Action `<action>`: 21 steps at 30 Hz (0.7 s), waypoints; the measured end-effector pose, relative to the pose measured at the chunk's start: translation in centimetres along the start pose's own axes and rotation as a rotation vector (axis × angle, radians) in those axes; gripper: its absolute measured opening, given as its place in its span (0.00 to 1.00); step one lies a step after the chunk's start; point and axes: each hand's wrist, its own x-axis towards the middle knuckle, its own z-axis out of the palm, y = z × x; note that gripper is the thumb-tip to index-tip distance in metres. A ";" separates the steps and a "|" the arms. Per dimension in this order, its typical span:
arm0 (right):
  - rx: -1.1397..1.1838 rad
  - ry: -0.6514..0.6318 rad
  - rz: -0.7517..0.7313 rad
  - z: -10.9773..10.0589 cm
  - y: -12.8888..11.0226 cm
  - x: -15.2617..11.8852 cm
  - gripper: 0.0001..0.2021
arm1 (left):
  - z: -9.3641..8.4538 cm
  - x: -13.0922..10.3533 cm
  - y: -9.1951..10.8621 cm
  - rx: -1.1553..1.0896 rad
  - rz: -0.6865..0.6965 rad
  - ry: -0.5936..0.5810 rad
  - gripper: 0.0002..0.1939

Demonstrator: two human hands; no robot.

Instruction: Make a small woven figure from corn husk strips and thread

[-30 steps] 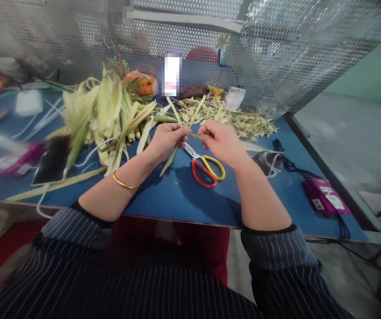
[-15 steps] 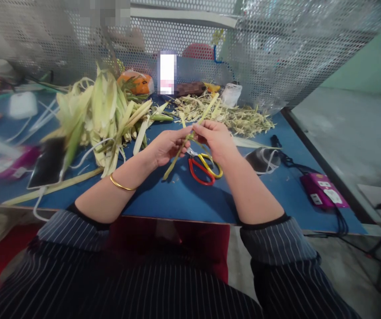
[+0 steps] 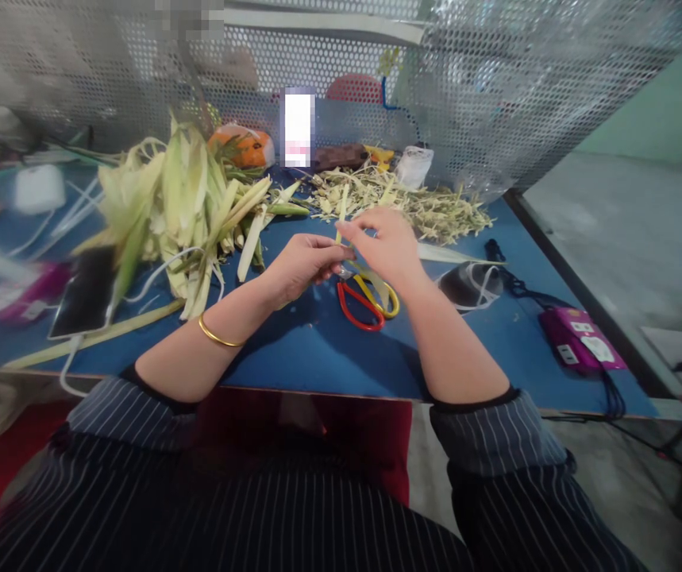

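Note:
My left hand (image 3: 306,262) is closed in a pinch on narrow green-yellow corn husk strips (image 3: 344,205), whose ends stick up past the fingers. Close against it, my right hand (image 3: 387,248) is also closed, with thumb and fingers pinching the strips; the exact grip point is partly hidden. Below both hands lie scissors (image 3: 362,311) with one red and one yellow handle, their blades covered by the hands. A large bundle of corn husks (image 3: 183,195) rests to the left on the blue table (image 3: 317,357).
Cut husk scraps (image 3: 453,213) are heaped behind my hands. A phone (image 3: 84,290) with a white cable lies at left, and a bright-screened phone (image 3: 298,127) stands at the back. On the right are a dark object with a white cord (image 3: 470,284) and a purple power box (image 3: 579,338).
The strip that hung down below my left hand no longer shows there. My right hand has shifted slightly upward and turned over the strips, and a strip now points upward between the hands.

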 end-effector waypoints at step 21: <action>0.511 -0.114 0.164 1.6 -1.2 -0.9 0.10 | 0.1 -0.3 -0.2 -0.035 -0.134 -0.188 0.09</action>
